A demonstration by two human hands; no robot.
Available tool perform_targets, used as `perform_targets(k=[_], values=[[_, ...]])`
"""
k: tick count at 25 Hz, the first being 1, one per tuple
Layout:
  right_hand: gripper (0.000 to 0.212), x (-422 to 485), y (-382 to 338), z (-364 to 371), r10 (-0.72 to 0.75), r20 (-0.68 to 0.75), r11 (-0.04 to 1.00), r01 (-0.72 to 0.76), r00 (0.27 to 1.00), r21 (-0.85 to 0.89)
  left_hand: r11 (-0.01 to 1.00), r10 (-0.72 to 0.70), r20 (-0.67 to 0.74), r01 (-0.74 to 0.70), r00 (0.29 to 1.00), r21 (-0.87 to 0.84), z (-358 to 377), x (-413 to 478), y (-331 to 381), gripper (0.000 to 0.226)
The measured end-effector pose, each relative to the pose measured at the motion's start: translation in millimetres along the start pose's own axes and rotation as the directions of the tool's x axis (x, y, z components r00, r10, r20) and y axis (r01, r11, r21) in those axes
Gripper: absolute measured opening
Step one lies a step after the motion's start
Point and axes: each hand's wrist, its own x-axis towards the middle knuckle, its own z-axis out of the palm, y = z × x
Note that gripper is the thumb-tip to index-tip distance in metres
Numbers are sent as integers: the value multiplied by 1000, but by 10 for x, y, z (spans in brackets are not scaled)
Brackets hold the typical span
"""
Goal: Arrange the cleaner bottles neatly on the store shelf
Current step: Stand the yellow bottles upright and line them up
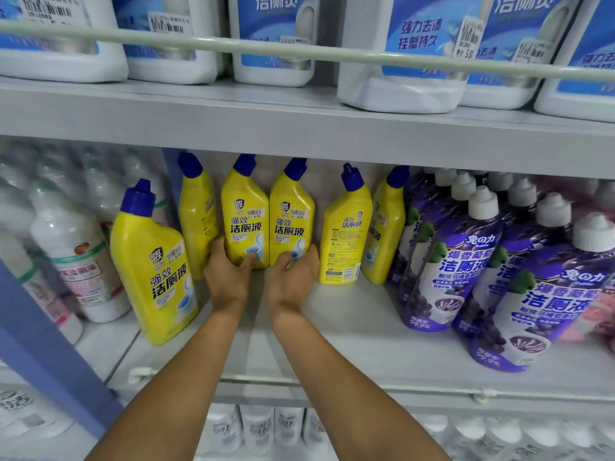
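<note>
- Now both hands reach to the back of the shelf (349, 331): the left hand (229, 272) curls round the base of the left yellow bottle (244, 211), thumb on its label.
- The right hand (293, 277) grips the foot of the right yellow bottle (291, 214) likewise.
- Both bottles stand upright, touching, labels forward.
- Such low grips suit sliding, not lifting: move the pair together, bases flat, lest the tall necks tip.
- Mind the reversed bottle (344, 234) just beside; it likely needs turning.

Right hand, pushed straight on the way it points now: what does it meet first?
The yellow bottle that the right hand grips at its base; behind that, probably the shelf's back wall, though depth is unclear.
</note>
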Motion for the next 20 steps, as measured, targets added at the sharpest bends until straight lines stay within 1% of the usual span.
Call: perform_targets(k=[2, 4, 6, 9, 11, 12, 14, 16, 17, 20], values=[[71, 1, -29, -88, -9, 54, 999, 11, 999, -37, 1000, -19, 16, 20, 1000, -21, -9, -16, 25, 48], [70, -12, -68, -190, -23, 118, 995, 34, 993, -95, 999, -36, 54, 37, 998, -5, -61, -30, 81, 46], [70, -21, -58, -257, -38, 173, 989, 62, 984, -133, 998, -54, 125, 56, 991, -15, -115, -24, 92, 47], [65, -7, -18, -394, -63, 255, 989, 95, 965, -115, 994, -77, 236, 93, 969, -56, -237, -66, 149, 54], [55, 10, -49, -565, -58, 326, 996, 76, 943, -43, 983, -78, 261, 118, 962, -141, -370, -156, 267, 56], [52, 22, -91, -672, -60, 352, 998, 60, 934, 11, 964, -76, 267, 139, 961, -227, -448, -230, 346, 53], [50, 61, -246, -916, -79, 376, 988, 23, 923, 151, 891, -97, 251, 197, 963, -409, -649, -392, 511, 51], [50, 151, -433, -1122, -128, 352, 958, 24, 927, 286, 816, -127, 231, 234, 965, -528, -900, -524, 680, 54], [51, 207, -536, -1221, -156, 326, 940, 40, 932, 338, 790, -124, 226, 234, 966, -567, -1029, -581, 773, 53], [55, 395, -773, -1430, -215, 256, 902, 91, 943, 421, 717, -66, 171, 166, 983, -677, -1441, -715, 1061, 48]])
